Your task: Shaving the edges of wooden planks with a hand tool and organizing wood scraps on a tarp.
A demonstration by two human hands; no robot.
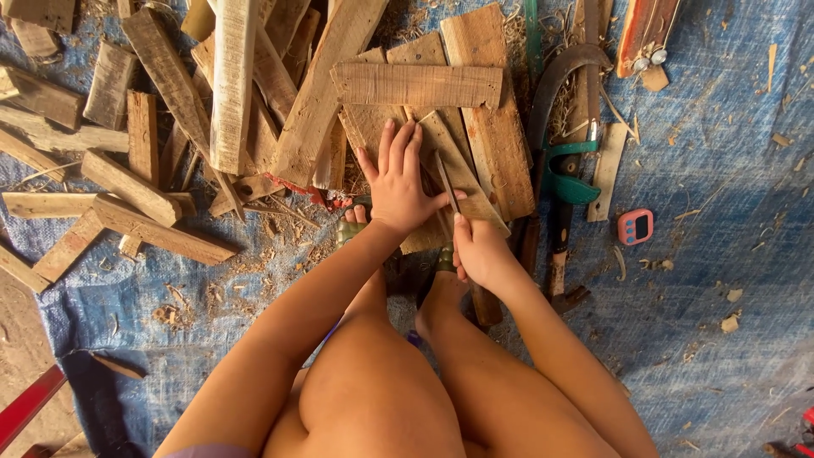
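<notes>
Left hand (398, 185): lies flat, fingers spread, pressing a wooden plank (454, 174) at frame centre.
Right hand (480, 251): grip closed around a thin blade (447, 185) standing on that plank.
Beneath: blue tarp (712, 280).

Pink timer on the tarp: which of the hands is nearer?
Right. The right hand grips a thin blade just left of the pink timer; the left hand lies flat on a wooden plank, farther left.
</notes>
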